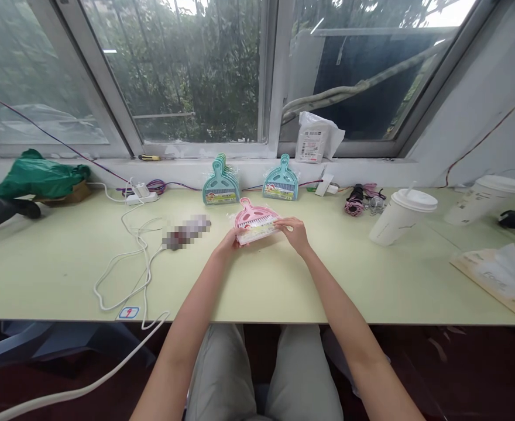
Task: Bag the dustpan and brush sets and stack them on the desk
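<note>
One pink mini dustpan-and-brush set (254, 222), glossy plastic in a clear crinkled wrapper, scoop-shaped with a looped handle, lying mid-table (284, 292). Pinched at both ends: left hand (230, 240) and right hand (296, 233), fingers curled round its edges. Behind, two teal dustpan sets (220, 182) propped upright.

— What is the person wearing on the arms?

— Nothing that shows. Both forearms are bare from the bottom edge of the view up to the wrists; no sleeve, cuff or glove appears anywhere along them.

— Any watch, bracelet or ring?

— None can be made out on the left hand (230, 240) or the right hand (295, 233), though the fingers are small in the view.

— And lower down?

— Pale grey-beige trousers (266, 374) of plain, smooth cloth cover both thighs, with a few soft folds. No pattern, pocket or seam detail can be told.
</note>
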`<state>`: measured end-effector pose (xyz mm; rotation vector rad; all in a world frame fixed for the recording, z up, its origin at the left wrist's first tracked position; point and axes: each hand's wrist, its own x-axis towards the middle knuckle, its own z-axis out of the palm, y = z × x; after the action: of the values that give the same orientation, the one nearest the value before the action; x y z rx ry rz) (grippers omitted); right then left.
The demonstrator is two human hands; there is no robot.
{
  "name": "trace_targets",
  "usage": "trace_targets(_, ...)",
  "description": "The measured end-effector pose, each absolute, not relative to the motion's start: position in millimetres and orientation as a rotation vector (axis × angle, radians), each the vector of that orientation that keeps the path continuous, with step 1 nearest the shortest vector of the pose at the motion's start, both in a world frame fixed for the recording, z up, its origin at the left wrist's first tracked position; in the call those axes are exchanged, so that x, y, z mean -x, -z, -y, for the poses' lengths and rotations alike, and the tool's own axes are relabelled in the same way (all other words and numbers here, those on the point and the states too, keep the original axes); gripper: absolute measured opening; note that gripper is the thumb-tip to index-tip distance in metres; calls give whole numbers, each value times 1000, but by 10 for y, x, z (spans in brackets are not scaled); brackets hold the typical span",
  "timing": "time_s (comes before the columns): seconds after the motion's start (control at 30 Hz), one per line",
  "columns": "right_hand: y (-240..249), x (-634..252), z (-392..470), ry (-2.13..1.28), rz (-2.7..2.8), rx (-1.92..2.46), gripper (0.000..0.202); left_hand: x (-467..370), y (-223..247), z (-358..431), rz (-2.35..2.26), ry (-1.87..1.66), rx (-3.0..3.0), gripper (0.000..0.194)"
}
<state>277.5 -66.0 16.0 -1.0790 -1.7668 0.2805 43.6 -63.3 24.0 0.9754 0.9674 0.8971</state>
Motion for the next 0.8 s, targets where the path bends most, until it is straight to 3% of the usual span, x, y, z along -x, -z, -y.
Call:
trace_targets(0.17, -42, -2749, 627, -285, 1536, 1276, 21, -456, -276, 708, -933, -778, -1211, 55)
trace_targets(0.3, 71, -2767, 557, -678, 1329, 1279, 63, -469, -348, 763, -988, -776, -1259, 57)
trace_targets(0.43, 152, -2853, 487, -1107, 1255, 1164, 58, -497, -390, 805, -957, -765, -1295, 66)
trace_targets(0.6, 181, -2885, 460, -959, 1176, 1206, 63, -502, -298, 757, -1106, -968, -1509, 80)
trace_targets(0.73, 186, -2745, 433, -751, 1301, 1258, 50, -444, -188, 671, -1583, -1035, -1748, 44)
trace_targets(0.8, 183, -2617, 370, -632, 1355, 1266, 43, -399, -145, 632, -1810, -1036, -1830, 37)
